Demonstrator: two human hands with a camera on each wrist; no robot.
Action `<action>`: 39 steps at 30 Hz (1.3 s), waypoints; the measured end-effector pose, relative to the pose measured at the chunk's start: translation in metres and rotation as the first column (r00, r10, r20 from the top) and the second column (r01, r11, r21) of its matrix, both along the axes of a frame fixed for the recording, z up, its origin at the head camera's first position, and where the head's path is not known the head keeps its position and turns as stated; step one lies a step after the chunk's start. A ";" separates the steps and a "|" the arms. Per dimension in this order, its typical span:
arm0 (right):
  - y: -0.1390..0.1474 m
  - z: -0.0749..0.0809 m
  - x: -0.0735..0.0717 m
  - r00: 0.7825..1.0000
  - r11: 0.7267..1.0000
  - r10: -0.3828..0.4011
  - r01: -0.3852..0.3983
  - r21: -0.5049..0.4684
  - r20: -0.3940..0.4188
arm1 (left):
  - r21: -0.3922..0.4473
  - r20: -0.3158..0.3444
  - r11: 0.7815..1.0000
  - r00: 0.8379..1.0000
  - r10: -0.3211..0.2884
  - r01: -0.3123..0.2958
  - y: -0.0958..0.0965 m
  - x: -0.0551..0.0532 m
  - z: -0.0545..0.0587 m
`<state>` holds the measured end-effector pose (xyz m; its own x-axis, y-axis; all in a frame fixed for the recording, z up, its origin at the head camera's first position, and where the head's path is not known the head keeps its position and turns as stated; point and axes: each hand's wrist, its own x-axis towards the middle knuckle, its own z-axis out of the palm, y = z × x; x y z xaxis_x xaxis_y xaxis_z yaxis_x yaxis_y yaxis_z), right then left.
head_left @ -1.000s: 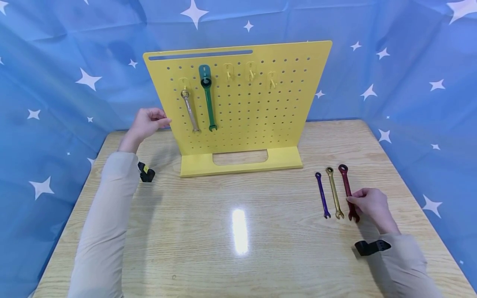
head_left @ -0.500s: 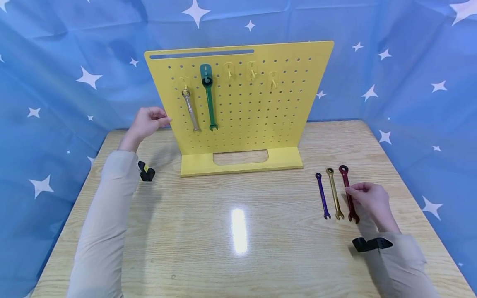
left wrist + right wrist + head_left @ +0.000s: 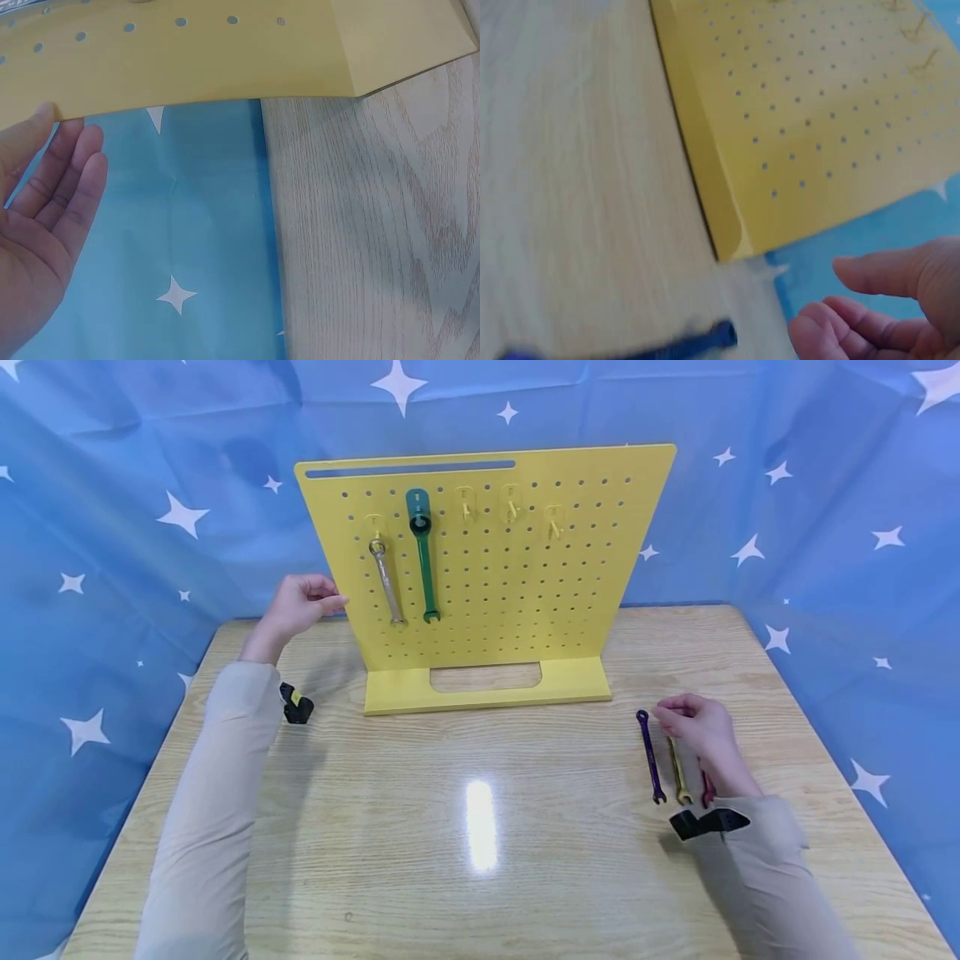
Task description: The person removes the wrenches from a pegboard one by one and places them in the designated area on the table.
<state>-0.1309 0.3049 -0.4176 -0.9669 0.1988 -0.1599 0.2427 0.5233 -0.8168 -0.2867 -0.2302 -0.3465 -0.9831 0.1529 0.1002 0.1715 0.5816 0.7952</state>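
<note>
My left hand pinches the left edge of the yellow pegboard, thumb in front and fingertips behind it in the left wrist view. My right hand hovers over the upper part of a gold wrench, with its thumb and fingers apart and nothing between them in the right wrist view. To the left lies a purple wrench; to the right is a red wrench, mostly hidden by the hand. On the board hang a silver wrench and a green wrench.
Three yellow hooks hold nothing on the board, among them the middle hook and the right hook. The board's foot rests on the wooden table. Behind it hangs a blue starred cloth.
My right hand has come off the red wrench and moved up and left over the gold one. The red wrench stays on the table. My left hand keeps its place at the board.
</note>
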 end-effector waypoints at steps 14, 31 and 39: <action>-0.044 0.012 -0.030 0.994 0.988 0.077 -0.087 -0.129 -0.081 | 0.005 -0.002 1.000 1.000 0.001 -0.001 -0.001 0.001 0.000; -0.095 0.029 -0.059 0.990 0.971 0.107 -0.124 -0.204 -0.093 | 0.014 0.000 1.000 1.000 -0.005 0.005 0.000 0.000 0.002; -0.122 0.035 -0.072 0.970 0.943 0.155 -0.201 -0.265 -0.186 | 0.016 0.001 1.000 1.000 -0.002 0.002 0.000 0.000 0.001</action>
<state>-0.2025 0.1833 -0.3824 -0.9997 -0.0092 -0.0245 0.0207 0.2903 -0.9567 -0.2865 -0.2304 -0.3457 -0.9828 0.1537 0.1021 0.1725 0.5686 0.8043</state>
